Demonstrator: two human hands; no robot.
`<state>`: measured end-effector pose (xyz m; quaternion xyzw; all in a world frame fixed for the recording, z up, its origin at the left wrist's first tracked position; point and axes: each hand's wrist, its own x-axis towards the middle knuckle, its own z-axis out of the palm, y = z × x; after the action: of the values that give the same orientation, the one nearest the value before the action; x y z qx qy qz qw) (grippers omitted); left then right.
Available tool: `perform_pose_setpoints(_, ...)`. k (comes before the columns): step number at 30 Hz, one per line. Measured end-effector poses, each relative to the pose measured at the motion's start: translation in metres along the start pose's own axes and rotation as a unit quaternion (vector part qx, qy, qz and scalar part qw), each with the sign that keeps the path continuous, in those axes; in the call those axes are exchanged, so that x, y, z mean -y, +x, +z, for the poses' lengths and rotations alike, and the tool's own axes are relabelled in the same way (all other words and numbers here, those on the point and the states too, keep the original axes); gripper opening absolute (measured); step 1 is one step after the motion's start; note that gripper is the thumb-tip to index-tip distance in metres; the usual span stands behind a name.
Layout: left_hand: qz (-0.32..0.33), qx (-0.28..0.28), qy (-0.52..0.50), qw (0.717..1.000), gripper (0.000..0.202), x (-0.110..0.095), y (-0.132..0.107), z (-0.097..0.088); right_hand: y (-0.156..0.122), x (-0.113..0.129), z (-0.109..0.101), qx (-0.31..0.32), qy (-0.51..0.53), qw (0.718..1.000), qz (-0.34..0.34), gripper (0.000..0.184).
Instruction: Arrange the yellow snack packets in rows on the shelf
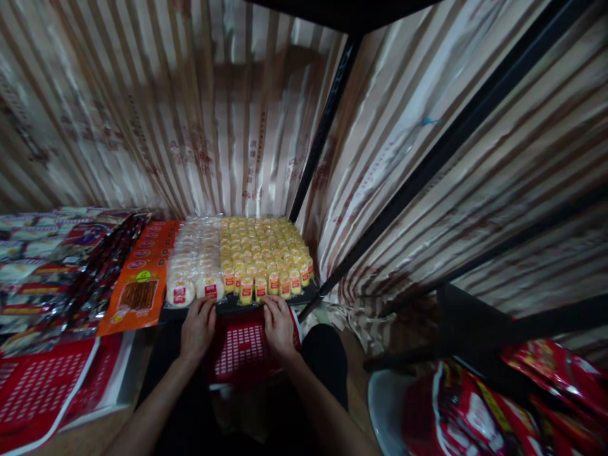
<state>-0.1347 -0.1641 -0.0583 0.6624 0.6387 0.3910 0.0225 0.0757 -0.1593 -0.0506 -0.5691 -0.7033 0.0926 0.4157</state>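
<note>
My left hand (199, 324) is at the front edge of a dark shelf (232, 308), fingers closed and curled, tips by the nearest white round packaged cake (209, 290). My right hand (279, 326) is closed in the same way a little to the right, its fingertips by the front wrappers of the yellow packaged snacks (246, 290). What is between the fingers of either hand is too dim to make out. The yellow snacks stand in several rows, with red and white labels. White cakes in clear wrappers line up in two columns beside them.
An orange snack packet (137, 278) and many dark, shiny packets (95, 272) lie to the left. A red basket (242, 345) is below the shelf between my arms; another red basket (42, 392) is at lower left. Black posts (327, 120) and red packets (479, 405) are at right.
</note>
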Motion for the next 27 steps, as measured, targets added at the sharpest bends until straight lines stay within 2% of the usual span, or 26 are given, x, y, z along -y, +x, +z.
perform_pose_setpoints(6,-0.037,0.032,-0.12,0.992,0.026,-0.044,-0.003,0.036,0.004,-0.006,0.001,0.015,-0.003,1.0,-0.006,0.036)
perform_pose_setpoints(11,-0.081,0.014,-0.144,0.986,0.029,-0.061,0.004,0.057,0.004,-0.01,0.002,0.044,-0.022,0.998,-0.024,0.038)
perform_pose_setpoints(20,-0.125,0.04,-0.035,0.991,0.035,-0.071,0.017,0.065,0.004,-0.005,0.007,0.044,-0.023,0.999,-0.009,0.036)
perform_pose_setpoints(27,-0.152,0.038,-0.034,0.987,0.035,-0.072,0.018,0.065,0.005,-0.004,0.009,0.035,-0.019,0.999,-0.011,0.037)
